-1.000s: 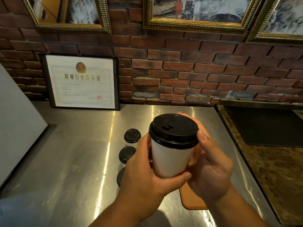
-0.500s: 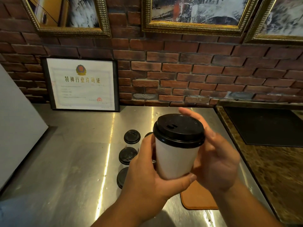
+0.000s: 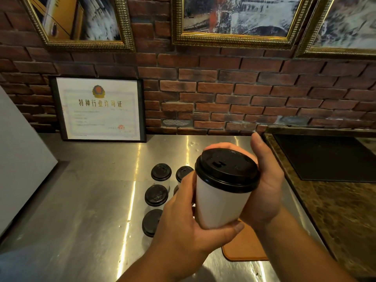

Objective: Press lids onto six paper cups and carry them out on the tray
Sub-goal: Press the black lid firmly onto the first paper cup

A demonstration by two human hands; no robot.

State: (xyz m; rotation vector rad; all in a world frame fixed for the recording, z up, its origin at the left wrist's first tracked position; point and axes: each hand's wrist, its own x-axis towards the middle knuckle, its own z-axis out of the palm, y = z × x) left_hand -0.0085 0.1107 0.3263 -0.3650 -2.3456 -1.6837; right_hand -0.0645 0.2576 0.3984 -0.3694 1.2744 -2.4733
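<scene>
Two hands hold one white paper cup in the air above the steel worktop, a little right of the middle of the view. Nearest, at six o'clock from the cup, a corner of the orange-brown tray lies flat on the worktop, mostly hidden under the wrists. The left hand wraps the lower wall of the cup, its thumb lying across the near side just above the base and the rest of its fingers out of sight behind. The right hand cradles the cup's three o'clock side with its palm; its fingers curl round the far rim of the black lid, and its thumb stands straight up, clear of the lid. The lid sits on the cup, which tilts slightly.

At nine o'clock from the held cup, other lidded cups stand on the worktop, close together in two rows; four show plainly and one more is partly hidden by the left hand. Farther off, at eleven o'clock, a framed certificate leans against the brick wall. At two o'clock a dark mat lies on a stone counter. Gold-framed pictures hang at twelve o'clock.
</scene>
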